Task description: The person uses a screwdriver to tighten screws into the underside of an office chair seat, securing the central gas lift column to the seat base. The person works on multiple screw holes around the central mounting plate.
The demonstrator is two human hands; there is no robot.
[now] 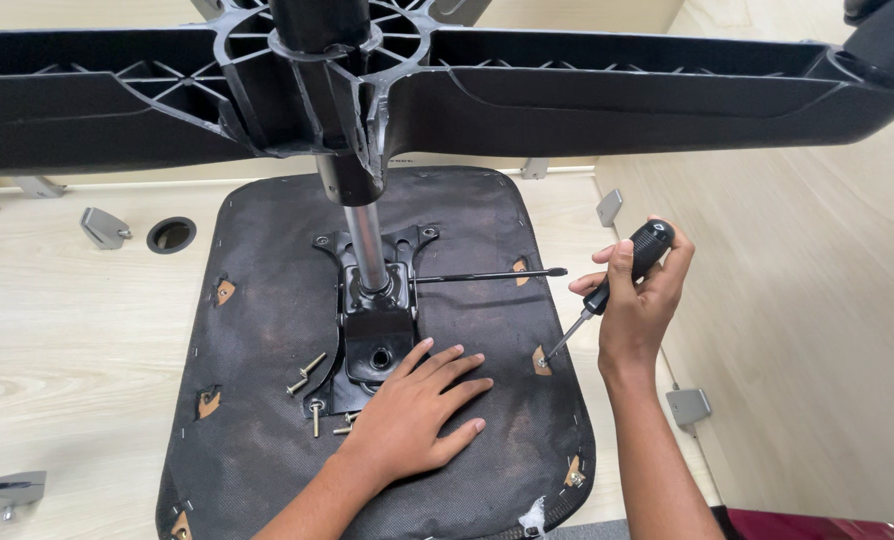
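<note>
An upturned chair seat (267, 450) covered in black fabric lies on a pale wooden surface. A black metal mounting plate (377, 320) sits at its middle, with a chrome column (365, 245) rising to the black star base (587, 95) overhead. My left hand (417, 405) rests flat and open on the seat just below the plate. My right hand (637, 295) grips a black-handled screwdriver (617, 275), its tip set on a screw at a cutout (541, 361) near the seat's right edge. Several loose bolts (312, 385) lie left of my left hand.
A thin black lever (487, 275) sticks out to the right from the plate. Grey metal brackets (102, 228) (687, 405) (7, 492) lie around the seat. A round hole (172, 234) opens in the wooden surface at left. A wooden panel (817, 330) rises at right.
</note>
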